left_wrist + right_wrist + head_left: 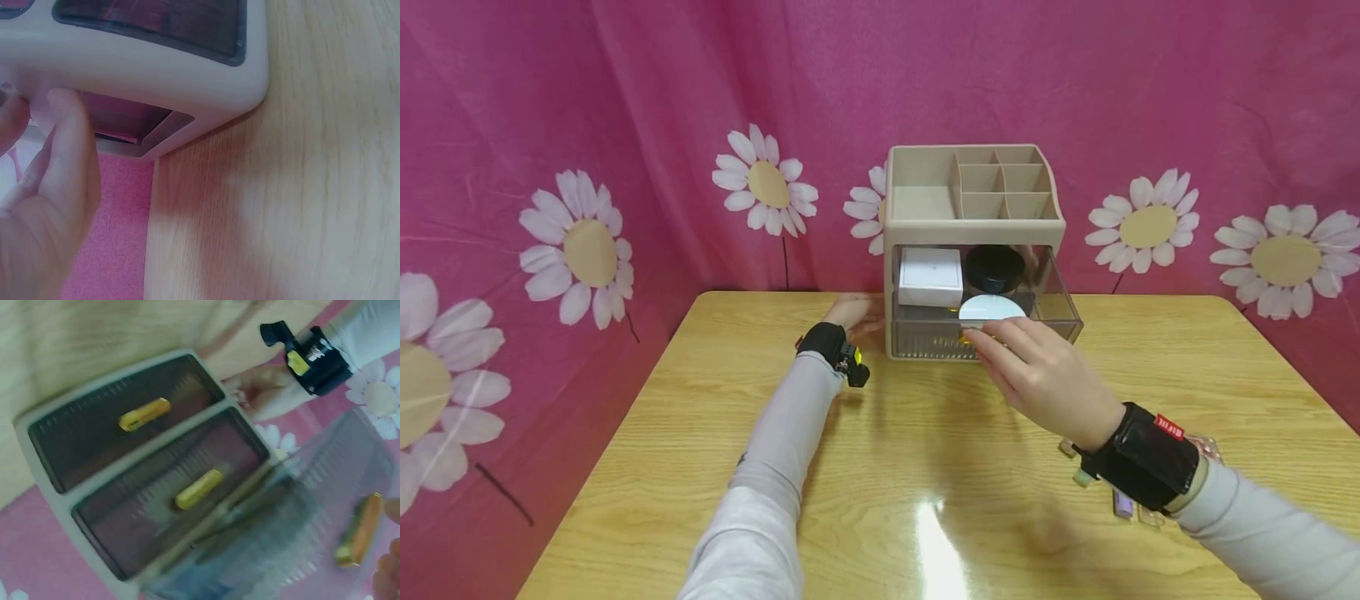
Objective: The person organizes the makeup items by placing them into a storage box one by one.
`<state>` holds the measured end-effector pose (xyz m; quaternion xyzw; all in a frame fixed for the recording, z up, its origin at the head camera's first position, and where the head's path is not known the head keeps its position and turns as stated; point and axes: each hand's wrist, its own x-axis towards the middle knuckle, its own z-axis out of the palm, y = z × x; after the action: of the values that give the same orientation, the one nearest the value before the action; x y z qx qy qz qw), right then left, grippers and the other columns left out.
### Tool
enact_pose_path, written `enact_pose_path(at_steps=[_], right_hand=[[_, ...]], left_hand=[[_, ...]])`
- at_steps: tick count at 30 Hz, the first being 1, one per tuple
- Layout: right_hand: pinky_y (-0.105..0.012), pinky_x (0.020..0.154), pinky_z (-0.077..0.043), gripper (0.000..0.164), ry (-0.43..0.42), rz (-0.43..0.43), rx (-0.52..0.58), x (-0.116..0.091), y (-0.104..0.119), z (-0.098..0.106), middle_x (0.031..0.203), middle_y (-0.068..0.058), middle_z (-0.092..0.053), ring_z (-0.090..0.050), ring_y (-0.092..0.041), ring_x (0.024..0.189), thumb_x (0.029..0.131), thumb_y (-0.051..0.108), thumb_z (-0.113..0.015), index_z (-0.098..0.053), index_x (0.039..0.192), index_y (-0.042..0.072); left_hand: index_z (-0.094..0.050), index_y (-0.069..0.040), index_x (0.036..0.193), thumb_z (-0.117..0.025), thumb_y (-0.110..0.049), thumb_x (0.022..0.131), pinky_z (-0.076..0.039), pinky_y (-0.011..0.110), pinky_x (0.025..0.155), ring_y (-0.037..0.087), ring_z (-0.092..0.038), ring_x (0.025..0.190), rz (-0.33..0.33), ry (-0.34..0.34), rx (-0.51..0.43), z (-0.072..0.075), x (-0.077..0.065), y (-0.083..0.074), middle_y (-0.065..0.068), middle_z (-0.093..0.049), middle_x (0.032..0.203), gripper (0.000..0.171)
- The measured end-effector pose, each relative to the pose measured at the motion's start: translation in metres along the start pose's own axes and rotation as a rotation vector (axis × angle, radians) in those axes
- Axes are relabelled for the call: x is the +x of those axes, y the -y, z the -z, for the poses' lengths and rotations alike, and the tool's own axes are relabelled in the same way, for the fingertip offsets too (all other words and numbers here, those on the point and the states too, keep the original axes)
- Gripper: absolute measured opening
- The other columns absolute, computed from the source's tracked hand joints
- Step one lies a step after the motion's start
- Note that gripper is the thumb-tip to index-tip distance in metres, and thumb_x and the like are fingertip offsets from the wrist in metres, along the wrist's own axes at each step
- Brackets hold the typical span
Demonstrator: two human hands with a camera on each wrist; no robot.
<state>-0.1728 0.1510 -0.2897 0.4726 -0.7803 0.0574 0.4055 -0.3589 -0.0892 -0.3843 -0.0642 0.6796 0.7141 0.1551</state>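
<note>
A beige drawer organizer (976, 232) stands at the back of the table, its upper clear drawer (1060, 300) pulled out. That drawer contains a white box (931, 279), a black round jar (995, 271) and a white round item (991, 308). My right hand (1041, 371) is at the drawer's front, curled fingers at the gold handle (359, 531); its fingertips (389, 569) show beside the handle in the right wrist view. On the organizer's left side rests my left hand (853, 312), its extended fingers (72, 144) against the side wall in the left wrist view.
Two lower drawers with gold handles, a middle one (200, 487) and a bottom one (144, 414), sit closed. Compartments (1003, 179) top the organizer. Several small items, including a purple one (1122, 504), lie near my right wrist. A pink flowered curtain (880, 75) hangs behind.
</note>
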Motion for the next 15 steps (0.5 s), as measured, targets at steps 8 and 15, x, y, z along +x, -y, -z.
enact_pose_path(at_steps=[8,15], right_hand=[[-0.04,0.077,-0.052,0.037,-0.057,-0.03,-0.003,-0.012,-0.002,-0.017,0.097,-0.017,-0.059,-0.057,-0.029,0.086,0.1,0.018,-0.033,-0.061,0.109,-0.005],[-0.044,0.083,-0.05,0.027,-0.057,-0.046,0.002,-0.018,-0.004,-0.022,0.102,-0.02,-0.058,-0.056,-0.033,0.092,0.095,0.003,-0.041,-0.058,0.114,-0.006]], left_hand=[[-0.049,0.007,0.125,-0.045,0.008,0.09,-0.042,0.039,0.098,0.03,-0.053,0.105,0.012,0.001,-0.043,-0.004,-0.004,-0.002,0.022,-0.052,0.123,0.036],[-0.058,0.006,0.114,-0.051,0.008,0.086,-0.052,0.034,0.083,0.027,-0.06,0.093,-0.044,0.029,-0.042,0.007,0.032,0.017,0.019,-0.061,0.106,0.028]])
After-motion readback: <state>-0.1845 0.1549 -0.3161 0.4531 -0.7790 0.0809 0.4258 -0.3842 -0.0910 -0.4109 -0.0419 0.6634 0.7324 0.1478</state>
